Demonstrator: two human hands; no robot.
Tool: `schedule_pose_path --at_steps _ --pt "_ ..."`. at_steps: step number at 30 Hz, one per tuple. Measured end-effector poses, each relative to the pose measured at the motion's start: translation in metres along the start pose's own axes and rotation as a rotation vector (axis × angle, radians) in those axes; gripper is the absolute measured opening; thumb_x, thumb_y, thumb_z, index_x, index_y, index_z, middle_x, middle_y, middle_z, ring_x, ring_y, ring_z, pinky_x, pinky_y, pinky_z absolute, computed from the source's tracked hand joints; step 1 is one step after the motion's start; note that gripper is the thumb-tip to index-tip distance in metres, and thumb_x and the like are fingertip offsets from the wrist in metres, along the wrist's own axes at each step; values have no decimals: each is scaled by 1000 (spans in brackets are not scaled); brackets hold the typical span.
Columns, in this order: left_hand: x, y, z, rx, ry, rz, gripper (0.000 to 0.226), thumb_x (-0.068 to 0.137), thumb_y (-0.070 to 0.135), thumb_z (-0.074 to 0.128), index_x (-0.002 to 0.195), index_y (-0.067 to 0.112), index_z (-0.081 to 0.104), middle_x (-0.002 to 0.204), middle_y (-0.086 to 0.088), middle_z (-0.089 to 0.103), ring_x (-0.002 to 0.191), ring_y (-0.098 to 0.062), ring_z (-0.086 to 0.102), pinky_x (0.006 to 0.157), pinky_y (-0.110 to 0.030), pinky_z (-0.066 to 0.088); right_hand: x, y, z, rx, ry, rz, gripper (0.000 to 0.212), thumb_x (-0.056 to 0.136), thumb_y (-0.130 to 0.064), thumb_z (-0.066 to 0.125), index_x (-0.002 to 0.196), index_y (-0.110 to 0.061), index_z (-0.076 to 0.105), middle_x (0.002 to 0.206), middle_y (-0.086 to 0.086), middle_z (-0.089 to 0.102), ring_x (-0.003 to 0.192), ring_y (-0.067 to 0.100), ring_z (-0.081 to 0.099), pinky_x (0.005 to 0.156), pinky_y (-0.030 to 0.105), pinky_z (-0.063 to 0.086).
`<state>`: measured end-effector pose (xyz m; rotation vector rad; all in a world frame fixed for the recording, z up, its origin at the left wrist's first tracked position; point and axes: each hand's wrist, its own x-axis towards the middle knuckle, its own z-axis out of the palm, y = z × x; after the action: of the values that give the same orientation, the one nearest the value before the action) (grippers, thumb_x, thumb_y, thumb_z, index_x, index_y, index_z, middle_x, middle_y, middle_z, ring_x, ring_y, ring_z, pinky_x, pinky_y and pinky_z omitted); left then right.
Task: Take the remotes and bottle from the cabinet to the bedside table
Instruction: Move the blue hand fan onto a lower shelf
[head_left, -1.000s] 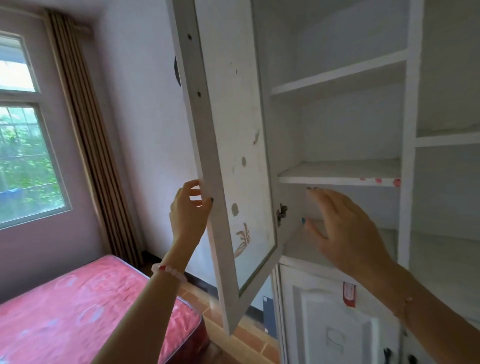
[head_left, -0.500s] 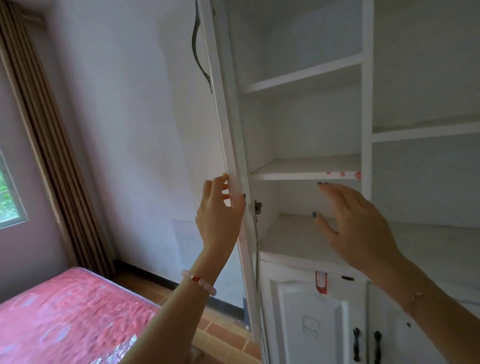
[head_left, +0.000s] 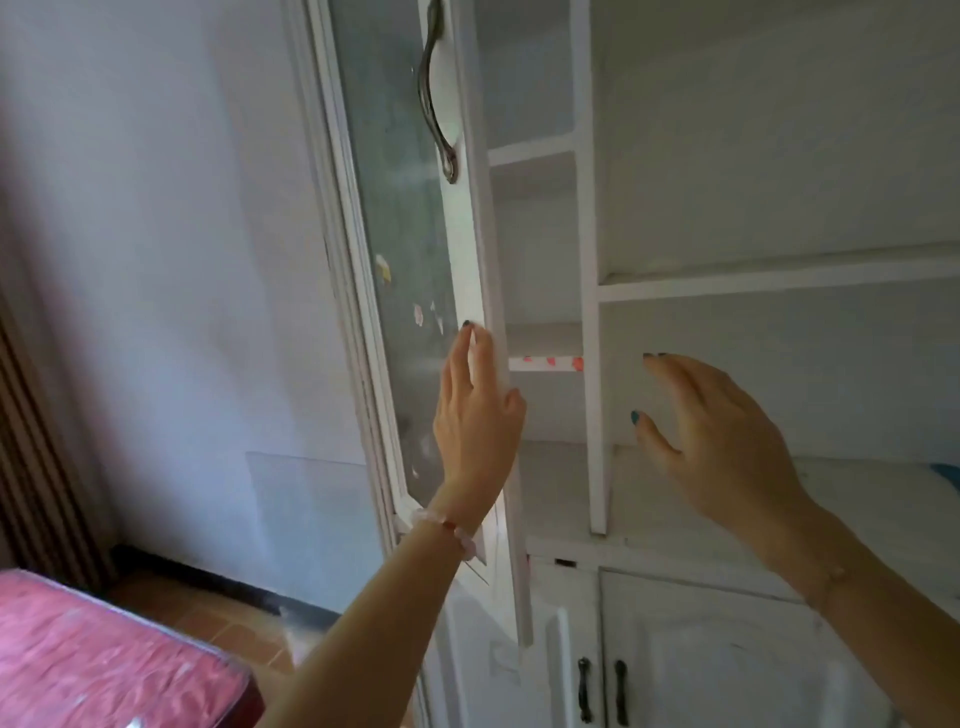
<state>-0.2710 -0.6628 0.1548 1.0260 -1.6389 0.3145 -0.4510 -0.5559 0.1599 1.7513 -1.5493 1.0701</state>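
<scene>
The white cabinet (head_left: 587, 260) stood against the wall, its glass-paned door (head_left: 410, 260) with a dark curved handle (head_left: 429, 104) ajar, nearly edge-on; white shelves (head_left: 779, 285) showed beside it

Bed (head_left: 104, 660) lies left of the cabinet (head_left: 589, 332), door (head_left: 415, 291) between

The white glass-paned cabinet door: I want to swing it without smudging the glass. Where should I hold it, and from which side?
Probably the dark curved metal handle, approached from the front face. It runs upright and bows off the white frame by the free edge, leaving room for fingers behind it. The left hand only presses flat on that frame.
</scene>
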Motion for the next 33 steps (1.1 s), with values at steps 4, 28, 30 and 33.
schedule_pose_path --at_steps 4,28,30,33 --pt "12 16 56 22 -41 -17 73 83 10 58 145 16 20 155 -5 20 137 -28 29 88 -46 52 -1 44 -8 -57 12 25 50 81 -21 63 126 -3 49 121 16 58 110 32 55 90 39 45" --pt "67 24 161 -34 -408 122 79 93 12 50 148 7 -6 157 -10 -12 144 -27 -10 113 -37 18 16 132 27 -111 -12 82 49 85 -26 57 128 -5 47 125 13 56 115 29 52 93 40 45" --pt "71 24 164 -36 -451 98 80 94 15 50 148 9 -8 157 -7 -15 143 -25 -12 111 -37 24 16 133 28 -117 -24 90 50 85 -27 54 129 -6 45 126 12 55 116 28 51 93 39 44" --pt "73 23 167 -34 -455 89 81 94 15 50 148 10 -10 157 -5 -17 143 -23 -13 110 -36 28 17 136 31 -124 -26 100 50 85 -27 54 129 -6 45 125 12 55 116 28 51 92 39 44"
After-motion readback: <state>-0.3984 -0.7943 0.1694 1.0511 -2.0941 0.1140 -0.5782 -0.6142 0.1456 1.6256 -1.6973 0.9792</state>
